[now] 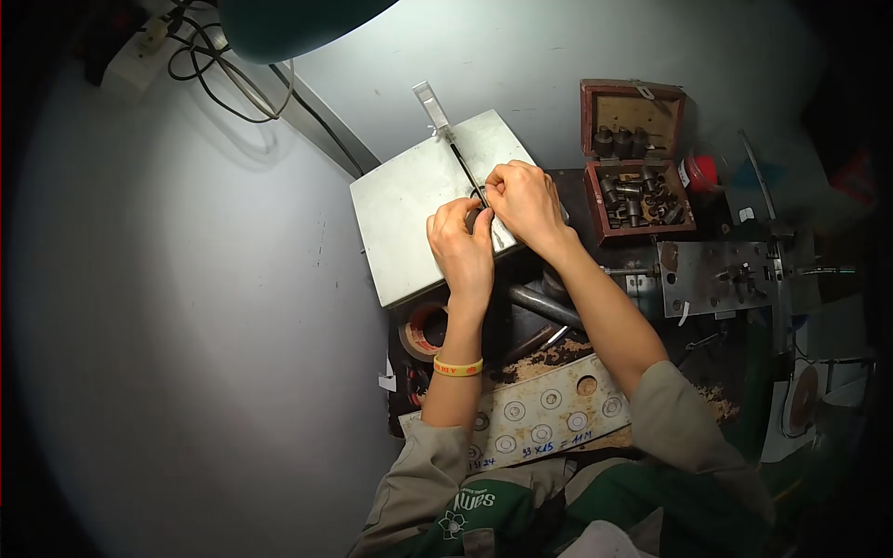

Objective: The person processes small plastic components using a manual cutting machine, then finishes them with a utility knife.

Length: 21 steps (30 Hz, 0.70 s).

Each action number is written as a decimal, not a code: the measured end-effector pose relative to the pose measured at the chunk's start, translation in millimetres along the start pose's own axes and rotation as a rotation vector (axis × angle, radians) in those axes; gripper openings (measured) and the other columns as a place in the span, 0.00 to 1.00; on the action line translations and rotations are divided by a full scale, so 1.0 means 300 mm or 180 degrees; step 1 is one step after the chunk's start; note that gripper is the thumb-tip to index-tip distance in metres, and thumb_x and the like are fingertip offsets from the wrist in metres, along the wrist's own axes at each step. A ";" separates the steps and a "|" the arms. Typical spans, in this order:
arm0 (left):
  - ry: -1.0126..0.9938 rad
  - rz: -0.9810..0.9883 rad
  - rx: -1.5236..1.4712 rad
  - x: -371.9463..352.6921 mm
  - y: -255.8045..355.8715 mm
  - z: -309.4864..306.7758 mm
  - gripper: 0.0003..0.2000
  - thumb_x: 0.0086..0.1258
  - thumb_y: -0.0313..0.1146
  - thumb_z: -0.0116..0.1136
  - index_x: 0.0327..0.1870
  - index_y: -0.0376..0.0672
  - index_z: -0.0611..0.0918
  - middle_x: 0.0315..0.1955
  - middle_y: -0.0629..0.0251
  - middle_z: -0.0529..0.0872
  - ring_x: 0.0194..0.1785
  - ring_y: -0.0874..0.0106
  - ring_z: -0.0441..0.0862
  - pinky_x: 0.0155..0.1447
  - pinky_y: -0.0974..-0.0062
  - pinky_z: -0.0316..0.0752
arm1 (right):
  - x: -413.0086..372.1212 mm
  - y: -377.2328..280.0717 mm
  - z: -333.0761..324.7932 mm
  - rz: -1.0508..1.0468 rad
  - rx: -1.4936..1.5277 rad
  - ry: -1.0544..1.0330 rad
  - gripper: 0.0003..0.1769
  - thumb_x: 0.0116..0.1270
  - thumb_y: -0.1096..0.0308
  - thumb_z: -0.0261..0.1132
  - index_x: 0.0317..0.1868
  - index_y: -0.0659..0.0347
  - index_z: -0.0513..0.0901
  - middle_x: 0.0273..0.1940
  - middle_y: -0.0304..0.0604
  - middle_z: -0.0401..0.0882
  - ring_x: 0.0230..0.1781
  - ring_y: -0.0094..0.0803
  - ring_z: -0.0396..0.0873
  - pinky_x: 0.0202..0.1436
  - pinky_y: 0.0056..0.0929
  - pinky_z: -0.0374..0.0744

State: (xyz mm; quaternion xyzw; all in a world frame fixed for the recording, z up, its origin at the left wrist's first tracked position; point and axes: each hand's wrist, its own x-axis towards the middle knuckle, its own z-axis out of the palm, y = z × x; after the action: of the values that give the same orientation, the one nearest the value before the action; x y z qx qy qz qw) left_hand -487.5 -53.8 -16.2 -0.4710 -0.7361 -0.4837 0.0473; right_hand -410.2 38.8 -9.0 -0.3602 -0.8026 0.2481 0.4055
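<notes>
Head view: both hands meet over the near right corner of the grey metal plate (409,209), and this looks like the fine fitting stage of the work. The left hand (462,246) is curled closed around a small dark piece (475,219) at that corner. The right hand (523,200) has its fingertips pinched tight on the near end of a thin dark rod (462,166). The rod runs slantwise across the plate from a pale clamp (430,99) at the plate's far edge. What the fingers do at the joint itself is hidden.

In my judgement, the next move calls for a steady, small pinch that keeps the rod straight and the piece pressed to the plate.

The plate is flat, dull and lightly scuffed; the rod is slim, stiff and matt. To the right of the plate stands an open wooden box (637,191) of short metal cylinders. Just below the plate lies a brown tape roll (423,331). Further below is a pale board (549,418) with round holes and ringed discs, and sawdust lies beside it. A yellow wristband (458,367) circles the left wrist.
</notes>
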 end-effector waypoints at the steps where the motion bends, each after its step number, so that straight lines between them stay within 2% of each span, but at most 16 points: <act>1: 0.0015 0.0051 -0.0007 -0.002 -0.005 0.001 0.07 0.56 0.25 0.69 0.36 0.36 0.85 0.35 0.58 0.84 0.40 0.60 0.77 0.49 0.65 0.72 | 0.000 0.003 0.002 -0.0025 -0.0001 0.0000 0.05 0.56 0.74 0.64 0.27 0.68 0.84 0.30 0.55 0.83 0.31 0.51 0.83 0.37 0.43 0.81; 5: 0.0033 0.0089 0.0123 0.001 -0.002 -0.001 0.07 0.57 0.27 0.69 0.36 0.37 0.87 0.35 0.59 0.86 0.41 0.63 0.79 0.46 0.67 0.75 | 0.002 0.005 0.000 -0.0019 0.0013 -0.0020 0.05 0.57 0.74 0.64 0.28 0.67 0.84 0.31 0.55 0.83 0.31 0.51 0.83 0.37 0.43 0.81; 21: 0.0037 0.0068 0.0120 0.002 0.005 -0.001 0.07 0.58 0.27 0.69 0.36 0.36 0.86 0.35 0.58 0.85 0.41 0.60 0.78 0.48 0.65 0.73 | 0.004 0.004 0.002 0.0034 0.0014 -0.0030 0.06 0.58 0.74 0.64 0.28 0.68 0.84 0.31 0.56 0.83 0.32 0.51 0.83 0.38 0.43 0.81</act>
State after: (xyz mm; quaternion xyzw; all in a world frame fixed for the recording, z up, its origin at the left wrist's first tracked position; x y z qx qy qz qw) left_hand -486.8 -53.5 -14.9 -0.4752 -0.7397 -0.4719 0.0656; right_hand -410.8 40.5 -9.6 -0.3624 -0.8020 0.2538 0.4013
